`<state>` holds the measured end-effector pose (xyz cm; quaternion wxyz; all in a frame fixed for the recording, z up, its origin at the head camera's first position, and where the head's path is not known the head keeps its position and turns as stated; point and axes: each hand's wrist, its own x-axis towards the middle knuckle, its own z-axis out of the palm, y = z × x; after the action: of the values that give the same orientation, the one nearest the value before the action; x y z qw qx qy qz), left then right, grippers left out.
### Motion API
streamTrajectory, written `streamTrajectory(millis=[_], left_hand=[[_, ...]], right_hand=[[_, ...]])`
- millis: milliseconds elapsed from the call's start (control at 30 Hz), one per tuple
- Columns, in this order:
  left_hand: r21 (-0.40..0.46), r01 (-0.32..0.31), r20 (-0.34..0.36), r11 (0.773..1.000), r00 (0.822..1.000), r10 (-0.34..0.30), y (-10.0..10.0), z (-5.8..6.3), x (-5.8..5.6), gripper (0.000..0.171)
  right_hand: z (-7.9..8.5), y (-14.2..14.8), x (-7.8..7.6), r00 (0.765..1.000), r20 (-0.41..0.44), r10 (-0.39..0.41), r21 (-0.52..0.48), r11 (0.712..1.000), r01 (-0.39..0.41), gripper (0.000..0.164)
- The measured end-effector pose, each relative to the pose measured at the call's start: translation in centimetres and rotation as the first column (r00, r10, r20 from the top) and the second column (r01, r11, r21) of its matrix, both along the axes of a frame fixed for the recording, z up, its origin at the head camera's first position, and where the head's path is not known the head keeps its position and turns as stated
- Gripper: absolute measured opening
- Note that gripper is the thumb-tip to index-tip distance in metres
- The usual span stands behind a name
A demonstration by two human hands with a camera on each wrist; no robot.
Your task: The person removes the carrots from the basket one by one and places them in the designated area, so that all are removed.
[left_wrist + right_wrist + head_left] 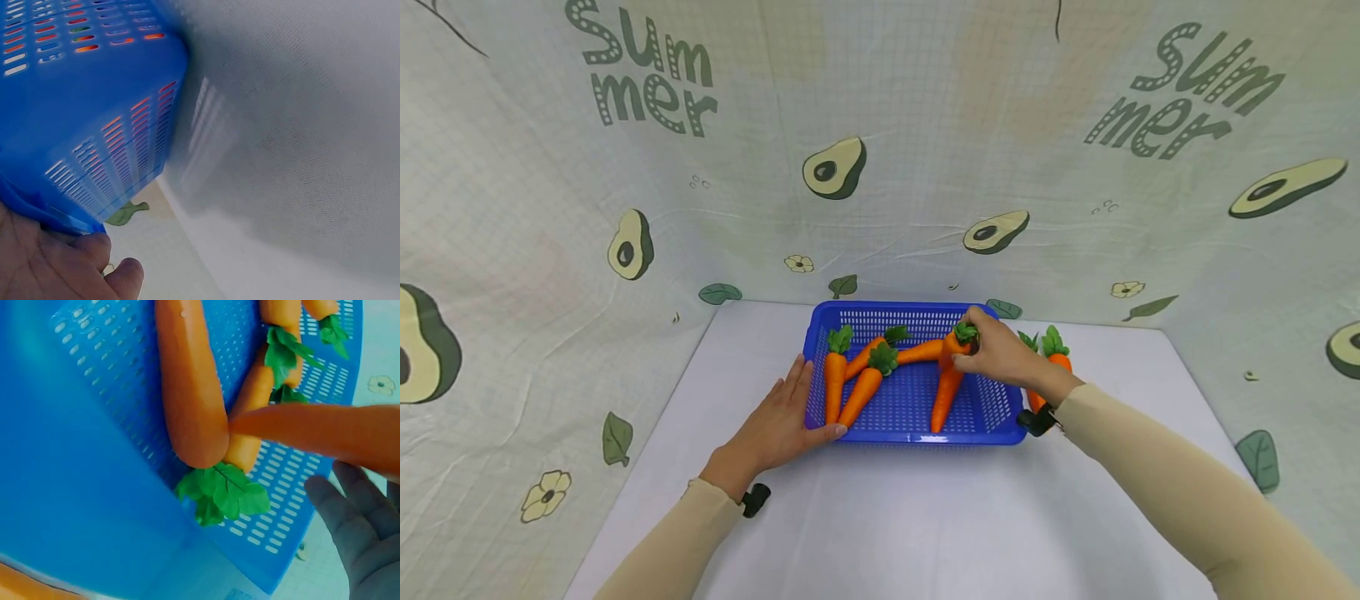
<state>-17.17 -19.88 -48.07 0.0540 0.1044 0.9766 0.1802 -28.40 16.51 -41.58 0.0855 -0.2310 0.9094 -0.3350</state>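
Observation:
A blue plastic basket (917, 438) holds several orange carrots with green leafy tops. My right hand (1003, 350) grips one carrot (337, 428) near its leafy end, over the basket's right part. The tapered tip of that carrot overlaps another carrot (946, 404) lying in the basket. My left hand (778, 421) rests along the basket's left end with fingers extended, its thumb over the front left corner. From the left wrist view, the hand (50, 265) lies against the rim. Carrots (867, 387) lie slanted on the basket's left side.
Right of the basket, partly behind my right wrist, lie more carrots (1060, 358). The basket stands on a white table (880, 517), near its back edge. A cloth (910, 108) printed with avocados hangs behind and at both sides.

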Motion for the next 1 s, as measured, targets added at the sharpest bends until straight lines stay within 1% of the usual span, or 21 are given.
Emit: streamTrajectory(millis=[100,300,533,600,833,900,1000], left_hand=[[-0.002,-0.001,0.0,1.0,1.0,0.001,-0.01,-0.03,-0.05,0.123],[-0.001,0.0,0.001,1.0,1.0,0.0,-0.07,-0.15,-0.1,0.125],[0.007,-0.005,0.007,1.0,1.0,0.005,-0.06,-0.22,-0.1,0.124],[0.009,-0.004,0.006,1.0,1.0,0.004,-0.04,-0.2,-0.1,0.124],[0.016,-0.006,0.009,1.0,1.0,0.005,-0.02,-0.22,-0.07,0.124],[0.013,-0.006,0.01,1.0,1.0,0.006,-0.02,-0.24,-0.07,0.125],[0.014,-0.007,0.011,1.0,1.0,0.007,0.01,-0.23,-0.06,0.125]], right_hand=[[-0.05,0.06,0.07,1.0,0.012,-0.008,-0.01,1.0,0.008,0.043],[-0.23,0.22,-0.07,0.999,-0.013,-0.039,-0.025,0.999,0.038,0.052],[-0.21,0.27,-0.18,0.998,0.036,-0.051,-0.096,0.994,0.054,0.057],[-0.2,0.34,-0.16,0.998,0.032,-0.061,-0.104,0.992,0.064,0.058],[-0.14,0.47,-0.18,0.995,0.049,-0.083,-0.202,0.975,0.091,0.064],[-0.13,0.47,-0.19,0.995,0.039,-0.096,-0.188,0.977,0.101,0.065],[-0.13,0.47,-0.16,0.992,0.031,-0.12,-0.141,0.982,0.123,0.066]])
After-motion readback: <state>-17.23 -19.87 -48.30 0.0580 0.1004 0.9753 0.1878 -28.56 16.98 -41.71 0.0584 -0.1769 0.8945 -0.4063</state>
